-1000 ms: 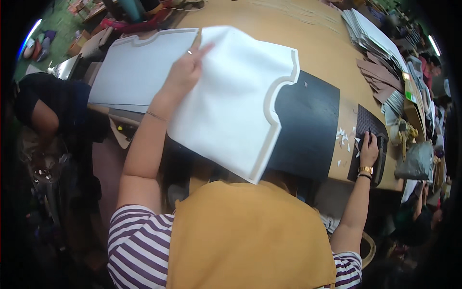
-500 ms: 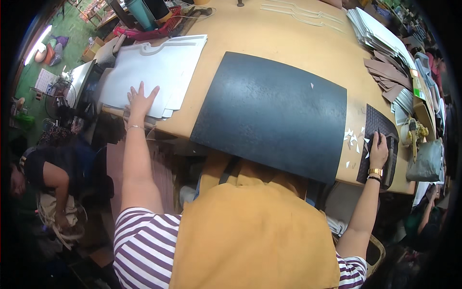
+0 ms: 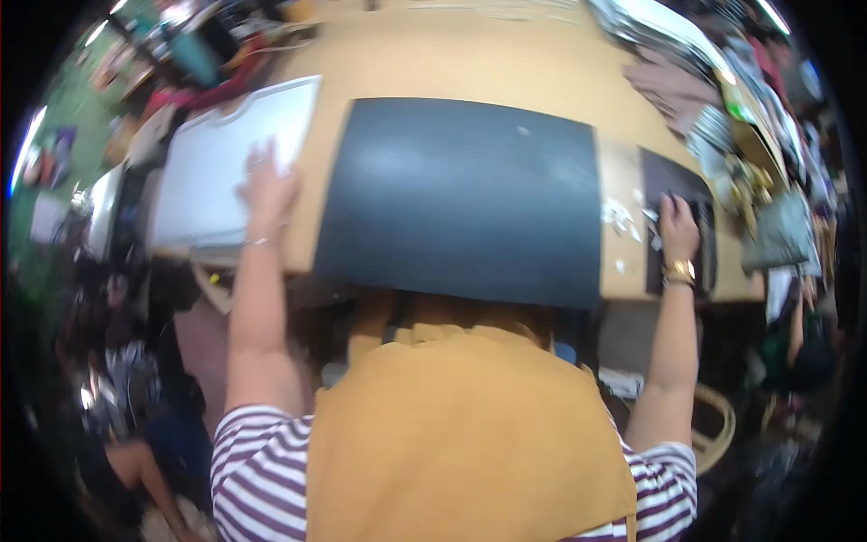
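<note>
At the left of the table, my left hand (image 3: 269, 194) is over the right part of a stack of white sheets (image 3: 200, 181). Its fingers are stretched out but smeared by motion, and no object shows in them. My right hand (image 3: 679, 233) rests at the right on a dark textured mat (image 3: 664, 167), fingers curled closed. What they hold, if anything, is too blurred to make out. Between my hands lies a large black board (image 3: 461, 199), its near edge reaching over the table's front edge. One small pale scrap (image 3: 524, 132) sits on it.
Small white offcuts (image 3: 619, 219) are scattered between board and mat. Brown cut pieces (image 3: 673, 90) and stacked white sheets (image 3: 664, 27) lie at the far right. A grey bag-like item (image 3: 778, 233) is beyond the mat. A red basket (image 3: 212, 86) stands at the back left.
My view has shifted, so the table sits further left and higher. My left hand has moved toward the right side of the white sheets. My right hand stays on the mat.
</note>
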Demonstrator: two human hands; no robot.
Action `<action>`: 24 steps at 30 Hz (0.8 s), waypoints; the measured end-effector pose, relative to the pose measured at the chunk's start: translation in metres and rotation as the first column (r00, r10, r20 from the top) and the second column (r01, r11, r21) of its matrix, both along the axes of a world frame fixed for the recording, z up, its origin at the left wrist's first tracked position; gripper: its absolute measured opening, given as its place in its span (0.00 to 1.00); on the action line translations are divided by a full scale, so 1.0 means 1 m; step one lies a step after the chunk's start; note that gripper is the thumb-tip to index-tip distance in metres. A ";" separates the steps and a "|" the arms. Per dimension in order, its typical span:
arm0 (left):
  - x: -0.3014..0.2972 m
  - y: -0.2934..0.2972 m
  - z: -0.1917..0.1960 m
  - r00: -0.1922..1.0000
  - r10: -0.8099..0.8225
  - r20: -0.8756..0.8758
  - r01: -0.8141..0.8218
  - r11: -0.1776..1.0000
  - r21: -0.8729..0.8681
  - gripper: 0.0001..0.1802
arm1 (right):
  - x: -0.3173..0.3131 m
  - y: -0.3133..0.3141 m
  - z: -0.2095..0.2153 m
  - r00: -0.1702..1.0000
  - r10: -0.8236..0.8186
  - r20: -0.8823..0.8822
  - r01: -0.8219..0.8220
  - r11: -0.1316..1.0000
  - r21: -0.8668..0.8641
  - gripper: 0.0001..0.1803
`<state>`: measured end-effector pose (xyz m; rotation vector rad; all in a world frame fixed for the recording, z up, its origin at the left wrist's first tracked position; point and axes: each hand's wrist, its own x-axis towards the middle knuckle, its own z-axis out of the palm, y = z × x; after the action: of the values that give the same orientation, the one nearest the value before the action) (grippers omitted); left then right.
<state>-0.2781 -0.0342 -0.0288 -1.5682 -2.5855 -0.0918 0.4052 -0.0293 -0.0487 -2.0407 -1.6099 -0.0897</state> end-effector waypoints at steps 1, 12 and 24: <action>-0.018 0.000 -0.006 0.998 -0.028 0.048 0.026 0.999 0.029 0.39 | 0.003 0.001 -0.003 1.000 0.003 -0.003 -0.003 1.000 0.017 0.27; 0.009 -0.002 0.000 0.977 -0.176 0.122 0.172 0.984 0.040 0.37 | 0.007 -0.007 0.028 0.993 0.116 0.002 -0.115 0.985 0.128 0.23; 0.223 -0.056 0.016 0.588 -0.794 0.154 0.803 0.595 0.001 0.36 | 0.092 -0.226 -0.104 0.736 -0.543 -0.406 0.598 0.801 0.013 0.19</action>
<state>-0.0550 -0.0898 -0.0123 -2.7162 -1.7158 -0.1916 0.4973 -0.2555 -0.1532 -2.1998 -0.6743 -0.0211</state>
